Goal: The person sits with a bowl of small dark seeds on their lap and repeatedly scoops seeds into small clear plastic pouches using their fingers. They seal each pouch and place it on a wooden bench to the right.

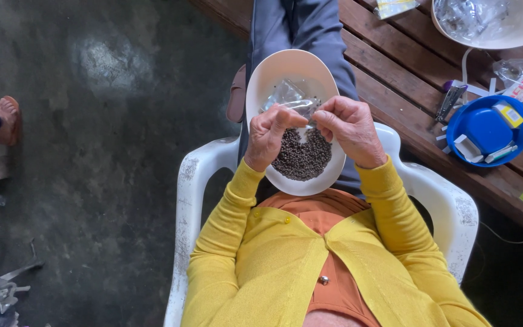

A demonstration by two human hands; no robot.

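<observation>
Both hands' fingers pinched shut on a small clear packet above white bowl.

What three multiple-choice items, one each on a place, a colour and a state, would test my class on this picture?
1. Where does the white bowl of dark seeds rest?
A on the lap
B on the bench
C on the floor

2. What colour is the dish on the wooden bench?
A red
B blue
C green

3. How do the left hand and right hand stand?
A flat open
B out of view
C pinching a small clear bag

Answers: 1 A, the bowl sits on the legs of the seated person; 2 B, the dish is blue; 3 C, both hands' fingertips close on the bag.
</observation>
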